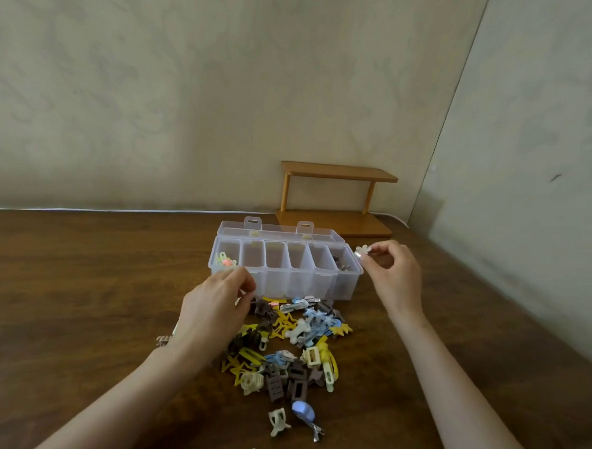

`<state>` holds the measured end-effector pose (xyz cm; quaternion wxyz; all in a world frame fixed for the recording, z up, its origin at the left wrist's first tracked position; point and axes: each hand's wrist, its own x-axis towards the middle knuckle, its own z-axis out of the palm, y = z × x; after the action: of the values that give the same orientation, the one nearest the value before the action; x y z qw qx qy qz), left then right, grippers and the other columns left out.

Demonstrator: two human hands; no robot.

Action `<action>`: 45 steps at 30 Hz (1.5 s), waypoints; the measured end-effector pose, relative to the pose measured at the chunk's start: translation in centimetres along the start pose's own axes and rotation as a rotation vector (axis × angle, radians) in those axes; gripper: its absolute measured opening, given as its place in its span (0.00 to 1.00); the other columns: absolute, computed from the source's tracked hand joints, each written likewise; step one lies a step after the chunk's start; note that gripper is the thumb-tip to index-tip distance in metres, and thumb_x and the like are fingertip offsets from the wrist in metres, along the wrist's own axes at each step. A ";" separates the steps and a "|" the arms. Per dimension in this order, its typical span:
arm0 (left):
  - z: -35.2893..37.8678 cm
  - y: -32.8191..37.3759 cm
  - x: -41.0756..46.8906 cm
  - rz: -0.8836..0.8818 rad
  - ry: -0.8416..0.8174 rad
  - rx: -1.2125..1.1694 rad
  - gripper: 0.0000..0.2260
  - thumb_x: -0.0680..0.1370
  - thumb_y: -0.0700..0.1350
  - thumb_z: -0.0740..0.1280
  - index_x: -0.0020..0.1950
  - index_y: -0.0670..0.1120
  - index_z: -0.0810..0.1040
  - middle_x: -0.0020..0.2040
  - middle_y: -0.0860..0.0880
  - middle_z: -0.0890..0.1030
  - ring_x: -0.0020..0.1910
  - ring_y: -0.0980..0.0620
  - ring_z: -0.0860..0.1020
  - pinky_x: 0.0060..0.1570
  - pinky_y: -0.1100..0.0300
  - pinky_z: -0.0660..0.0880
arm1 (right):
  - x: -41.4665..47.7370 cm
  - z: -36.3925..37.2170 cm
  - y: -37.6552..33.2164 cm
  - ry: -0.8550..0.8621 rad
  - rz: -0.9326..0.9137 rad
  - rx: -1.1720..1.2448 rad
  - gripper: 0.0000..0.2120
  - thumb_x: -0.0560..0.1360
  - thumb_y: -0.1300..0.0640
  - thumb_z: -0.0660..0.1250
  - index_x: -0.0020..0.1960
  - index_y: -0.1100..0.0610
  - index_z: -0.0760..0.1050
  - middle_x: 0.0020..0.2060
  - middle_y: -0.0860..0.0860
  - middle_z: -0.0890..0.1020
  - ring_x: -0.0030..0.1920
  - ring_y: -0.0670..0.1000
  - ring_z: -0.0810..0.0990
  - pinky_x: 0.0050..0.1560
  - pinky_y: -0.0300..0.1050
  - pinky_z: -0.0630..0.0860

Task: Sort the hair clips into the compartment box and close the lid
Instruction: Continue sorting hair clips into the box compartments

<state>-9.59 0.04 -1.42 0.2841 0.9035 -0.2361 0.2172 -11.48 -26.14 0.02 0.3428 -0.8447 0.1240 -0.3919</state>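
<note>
"Pinching what, those right fingertips?"

"A small cream flower-shaped hair clip with a silvery metal back, caught between thumb and forefinger. The other fingers of the right hand are loosely curled behind it."

"Where does that clip sit?"

"Held in the air just beside the right end of the clear plastic compartment box, close to the rim of its last compartment."

"And the left hand?"

"Fingers curled, thumb brought towards the forefinger, at the near left corner of the box. I cannot tell whether anything is pinched there; the spot is too small and blurred."

"The box itself?"

"Six compartments in a row, its clear hinged lid open and tipped back towards the wall. The leftmost holds a few pink, green and cream clips; the rightmost holds some brown and grey clips."

"The rest?"

"A loose pile of yellow, blue, brown and cream hair clips lies on the dark brown wooden table, touching the front of the box and between both forearms. Nearer the camera, a round blue clip lies beside a cream claw clip. Behind the box stands a small two-tier wooden shelf against the pale wall."
</note>
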 end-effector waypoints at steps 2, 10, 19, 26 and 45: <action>-0.1 0.1 -0.1 0.016 -0.006 0.035 0.04 0.77 0.44 0.63 0.51 0.49 0.75 0.50 0.54 0.79 0.48 0.54 0.77 0.38 0.62 0.73 | 1.1 0.4 0.3 -0.016 0.012 -0.041 0.05 0.72 0.54 0.71 0.46 0.53 0.77 0.44 0.49 0.77 0.48 0.51 0.76 0.39 0.38 0.66; 0.0 0.0 -0.1 0.011 -0.023 0.151 0.06 0.78 0.44 0.61 0.54 0.49 0.75 0.53 0.53 0.79 0.49 0.52 0.77 0.36 0.62 0.67 | 2.3 0.9 0.0 -0.123 -0.022 -0.130 0.05 0.74 0.54 0.68 0.50 0.51 0.79 0.48 0.50 0.78 0.45 0.48 0.76 0.38 0.37 0.69; 0.1 -0.6 -0.1 -0.090 -0.086 0.218 0.07 0.79 0.44 0.60 0.54 0.49 0.76 0.51 0.52 0.80 0.46 0.51 0.78 0.40 0.58 0.73 | -1.6 0.1 -1.0 -0.003 -0.053 0.124 0.06 0.75 0.64 0.65 0.48 0.55 0.79 0.45 0.49 0.80 0.44 0.41 0.76 0.42 0.23 0.69; 0.1 -1.0 0.0 -0.134 -0.108 0.156 0.05 0.77 0.45 0.64 0.53 0.48 0.75 0.51 0.51 0.79 0.47 0.51 0.77 0.41 0.58 0.75 | -3.1 0.5 -0.3 -0.095 -0.075 0.101 0.07 0.75 0.63 0.65 0.49 0.54 0.79 0.46 0.48 0.80 0.45 0.41 0.77 0.40 0.31 0.73; 0.4 -1.6 0.0 -0.181 -0.032 0.042 0.08 0.76 0.46 0.66 0.54 0.48 0.74 0.51 0.50 0.81 0.47 0.50 0.79 0.44 0.54 0.77 | -4.3 0.9 -1.8 -0.275 -0.134 0.152 0.08 0.75 0.65 0.66 0.47 0.54 0.79 0.40 0.44 0.79 0.41 0.43 0.78 0.39 0.32 0.75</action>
<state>-8.57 0.96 -2.38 0.2798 0.9303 -0.1536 0.1809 -13.82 -22.33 -1.66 0.3927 -0.8683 -0.0105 -0.3029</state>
